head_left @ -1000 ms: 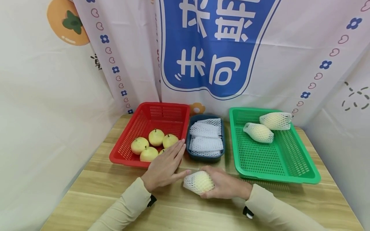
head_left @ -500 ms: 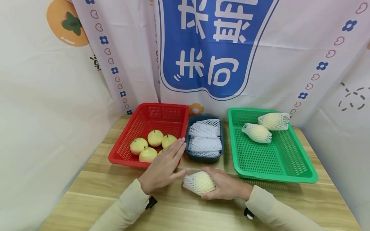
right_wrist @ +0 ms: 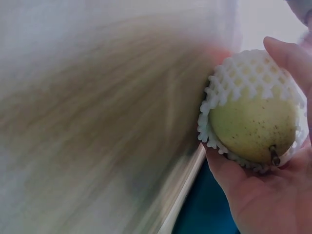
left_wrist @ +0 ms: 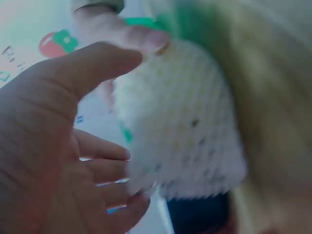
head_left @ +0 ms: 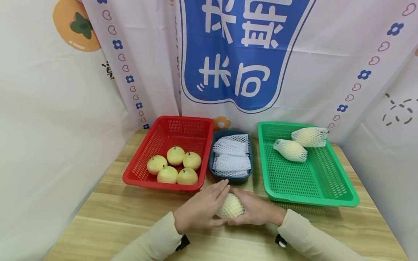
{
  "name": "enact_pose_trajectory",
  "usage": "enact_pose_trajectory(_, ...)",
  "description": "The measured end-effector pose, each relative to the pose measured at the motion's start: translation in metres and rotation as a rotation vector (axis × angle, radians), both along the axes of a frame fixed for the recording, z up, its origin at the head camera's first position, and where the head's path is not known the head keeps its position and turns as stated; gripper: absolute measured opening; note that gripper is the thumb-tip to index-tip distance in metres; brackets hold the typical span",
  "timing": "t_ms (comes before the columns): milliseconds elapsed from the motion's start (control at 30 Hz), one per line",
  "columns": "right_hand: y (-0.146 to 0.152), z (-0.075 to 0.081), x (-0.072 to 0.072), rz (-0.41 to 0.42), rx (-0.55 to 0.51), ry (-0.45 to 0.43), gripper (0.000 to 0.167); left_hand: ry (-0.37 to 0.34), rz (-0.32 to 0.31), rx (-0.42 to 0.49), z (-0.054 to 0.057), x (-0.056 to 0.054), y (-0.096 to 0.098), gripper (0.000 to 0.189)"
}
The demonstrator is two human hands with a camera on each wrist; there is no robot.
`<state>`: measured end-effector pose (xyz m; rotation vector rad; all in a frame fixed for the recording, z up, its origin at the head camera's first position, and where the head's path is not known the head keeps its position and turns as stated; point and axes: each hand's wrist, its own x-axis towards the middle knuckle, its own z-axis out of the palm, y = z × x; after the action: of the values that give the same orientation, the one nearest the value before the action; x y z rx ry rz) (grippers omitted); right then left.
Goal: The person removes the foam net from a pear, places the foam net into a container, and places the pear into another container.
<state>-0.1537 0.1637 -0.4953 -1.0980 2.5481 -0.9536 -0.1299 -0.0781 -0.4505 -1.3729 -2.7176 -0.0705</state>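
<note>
A yellow pear (right_wrist: 256,124) sits inside a white foam net sleeve (left_wrist: 178,112) close over the front middle of the table. My right hand (head_left: 258,208) grips it from the right. In the right wrist view its stem end shows bare by my palm, with the netting over the other end. My left hand (head_left: 202,208) is around the left, netted end, thumb on the near side and fingers on the far side. The left wrist view is blurred, with thumb and fingertips right at the edges of the netting.
A red basket (head_left: 130,177) with several bare pears (head_left: 168,174) stands at left. Beside it a dark blue tub (head_left: 232,179) holds foam net sleeves (head_left: 232,162). The green basket (head_left: 303,185) at right has two netted pears (head_left: 290,150). A printed cloth (head_left: 209,105) hangs behind.
My left hand, which was held out flat beside the red basket, has moved right and nearer onto the sleeve's left end. My right hand keeps its grip on the pear.
</note>
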Motion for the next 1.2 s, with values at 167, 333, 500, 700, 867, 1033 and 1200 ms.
enact_pose_trajectory(167,0.001,-0.001,0.000,0.007,-0.017,-0.017,0.100,-0.040,0.028,-0.025,-0.022,-0.003,0.012,0.100)
enact_pose_trajectory(333,0.002,-0.002,0.001,-0.012,-0.008,-0.034,0.104,-0.097,0.062,0.042,-0.039,-0.007,0.019,0.105)
enact_pose_trajectory(500,0.008,0.003,0.003,-0.021,0.026,-0.048,0.109,-0.158,0.066,0.090,-0.044,-0.008,0.022,0.103)
enact_pose_trajectory(700,0.022,0.019,0.008,-0.067,0.085,-0.057,0.109,-0.252,0.064,0.189,-0.046,-0.013,0.020,0.099)
enact_pose_trajectory(867,0.033,0.028,0.018,-0.091,0.096,0.030,0.091,-0.294,0.080,0.193,-0.048,-0.016,0.016,0.098)
enact_pose_trajectory(1033,0.037,0.027,0.027,-0.136,0.059,0.106,0.079,-0.304,0.076,0.192,-0.048,-0.017,0.014,0.097)
enact_pose_trajectory(1200,0.037,0.016,0.029,-0.149,0.007,0.154,0.071,-0.301,0.057,0.194,-0.047,-0.017,0.013,0.093)
